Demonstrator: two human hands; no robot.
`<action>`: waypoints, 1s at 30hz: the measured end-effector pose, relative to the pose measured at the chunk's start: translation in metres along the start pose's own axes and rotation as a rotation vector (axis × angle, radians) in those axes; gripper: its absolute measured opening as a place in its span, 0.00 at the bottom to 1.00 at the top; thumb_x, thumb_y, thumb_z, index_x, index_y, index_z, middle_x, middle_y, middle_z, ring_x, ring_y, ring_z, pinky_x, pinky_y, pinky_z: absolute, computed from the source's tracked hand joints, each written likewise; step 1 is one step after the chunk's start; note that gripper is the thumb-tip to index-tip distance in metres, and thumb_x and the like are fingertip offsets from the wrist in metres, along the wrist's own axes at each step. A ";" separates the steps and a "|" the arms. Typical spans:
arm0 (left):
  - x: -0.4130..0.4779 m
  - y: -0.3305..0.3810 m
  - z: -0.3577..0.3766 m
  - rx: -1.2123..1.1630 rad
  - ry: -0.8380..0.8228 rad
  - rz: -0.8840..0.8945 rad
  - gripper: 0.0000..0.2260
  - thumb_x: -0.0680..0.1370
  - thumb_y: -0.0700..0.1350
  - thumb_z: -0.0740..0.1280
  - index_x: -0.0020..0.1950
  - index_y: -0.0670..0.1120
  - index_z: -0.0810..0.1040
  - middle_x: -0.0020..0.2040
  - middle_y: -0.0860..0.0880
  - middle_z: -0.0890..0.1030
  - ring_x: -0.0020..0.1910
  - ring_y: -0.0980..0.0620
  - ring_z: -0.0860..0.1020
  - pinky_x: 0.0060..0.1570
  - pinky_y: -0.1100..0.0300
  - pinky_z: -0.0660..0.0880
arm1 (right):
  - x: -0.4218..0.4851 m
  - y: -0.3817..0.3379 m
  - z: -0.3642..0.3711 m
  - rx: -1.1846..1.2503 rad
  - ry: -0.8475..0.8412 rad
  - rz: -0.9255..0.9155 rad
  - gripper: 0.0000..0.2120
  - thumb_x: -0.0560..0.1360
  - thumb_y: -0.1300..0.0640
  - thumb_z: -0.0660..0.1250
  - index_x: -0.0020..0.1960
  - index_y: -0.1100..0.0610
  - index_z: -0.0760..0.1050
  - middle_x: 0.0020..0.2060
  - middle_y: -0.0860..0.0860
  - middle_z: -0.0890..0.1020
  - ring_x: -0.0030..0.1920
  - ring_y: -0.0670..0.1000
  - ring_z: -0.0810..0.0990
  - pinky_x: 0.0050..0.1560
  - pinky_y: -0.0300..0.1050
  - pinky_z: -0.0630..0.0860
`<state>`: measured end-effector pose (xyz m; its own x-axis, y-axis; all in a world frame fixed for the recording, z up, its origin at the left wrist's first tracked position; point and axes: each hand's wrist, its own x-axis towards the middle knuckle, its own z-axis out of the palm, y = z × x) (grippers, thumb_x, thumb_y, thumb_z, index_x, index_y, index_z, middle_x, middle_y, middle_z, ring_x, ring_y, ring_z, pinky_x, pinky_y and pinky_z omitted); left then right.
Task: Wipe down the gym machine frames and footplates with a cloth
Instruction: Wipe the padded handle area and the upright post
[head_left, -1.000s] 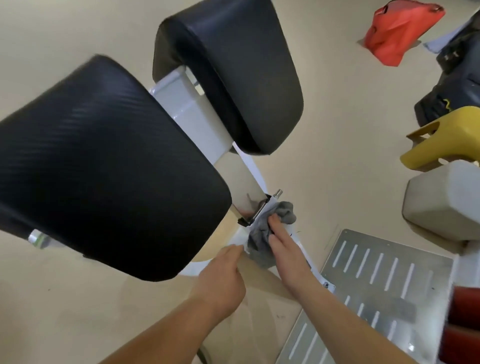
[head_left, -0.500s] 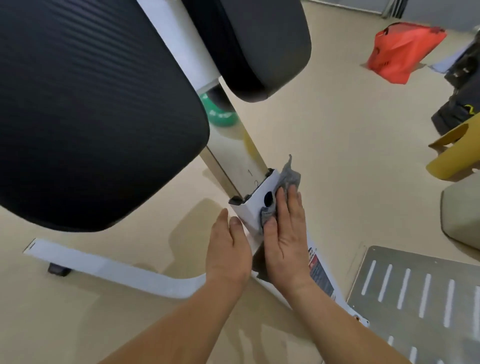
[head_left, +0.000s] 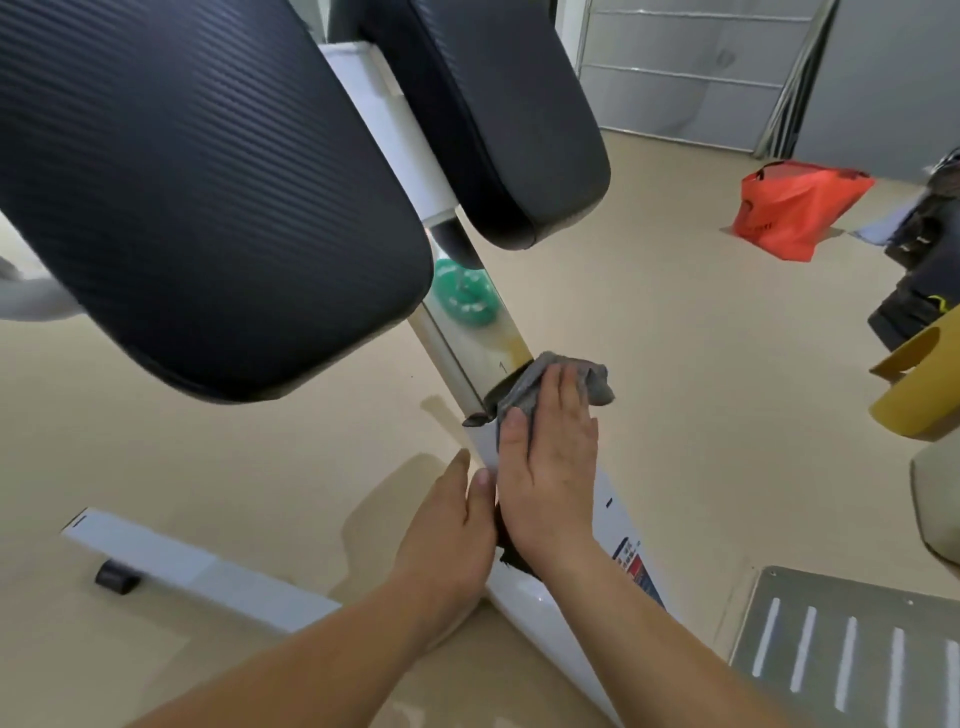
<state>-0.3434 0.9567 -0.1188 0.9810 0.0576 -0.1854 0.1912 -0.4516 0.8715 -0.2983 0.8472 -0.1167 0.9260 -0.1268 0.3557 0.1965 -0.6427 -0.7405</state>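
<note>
A white machine frame (head_left: 610, 525) slants up from the floor to a chrome post (head_left: 462, 358) under two black pads (head_left: 208, 182). My right hand (head_left: 550, 457) lies flat with straight fingers on a grey cloth (head_left: 550, 387), pressing it onto the top collar of the white frame. My left hand (head_left: 452, 525) rests open against the frame's left side, fingers straight, just beside the right hand. A slotted metal footplate (head_left: 852, 654) lies at the lower right.
A white floor bar (head_left: 192, 571) with a black foot runs off to the left. On the beige floor lie a red bag (head_left: 795, 208), dark bags (head_left: 924, 270), a yellow stool (head_left: 919, 384) and a green weight (head_left: 462, 301) behind the post.
My right hand has slid the cloth up the white frame to its top collar. The left hand followed up the frame's side. My view has lifted, showing more of the room.
</note>
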 end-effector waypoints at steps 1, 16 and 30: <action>-0.003 -0.001 -0.003 0.015 -0.002 -0.030 0.27 0.85 0.60 0.49 0.83 0.54 0.57 0.79 0.58 0.63 0.79 0.56 0.60 0.73 0.64 0.53 | -0.002 0.000 0.000 -0.014 -0.002 -0.008 0.33 0.83 0.39 0.45 0.84 0.51 0.44 0.84 0.46 0.45 0.82 0.45 0.40 0.82 0.56 0.44; -0.029 -0.029 0.029 0.169 -0.175 0.007 0.33 0.82 0.68 0.48 0.83 0.52 0.56 0.79 0.54 0.66 0.77 0.50 0.66 0.75 0.49 0.64 | -0.118 0.120 -0.019 0.019 0.028 0.298 0.34 0.80 0.34 0.43 0.82 0.47 0.47 0.80 0.34 0.46 0.82 0.43 0.44 0.81 0.58 0.49; -0.039 -0.016 0.079 -0.019 -0.193 -0.109 0.33 0.84 0.62 0.53 0.82 0.60 0.36 0.81 0.52 0.63 0.76 0.47 0.66 0.66 0.58 0.64 | -0.191 0.216 -0.036 0.069 -0.017 0.570 0.33 0.78 0.32 0.43 0.81 0.39 0.48 0.83 0.45 0.50 0.82 0.44 0.45 0.80 0.45 0.45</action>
<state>-0.3877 0.8915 -0.1617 0.9302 -0.0672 -0.3608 0.2982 -0.4349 0.8497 -0.4449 0.7049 -0.3242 0.8966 -0.4264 -0.1193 -0.3153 -0.4256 -0.8482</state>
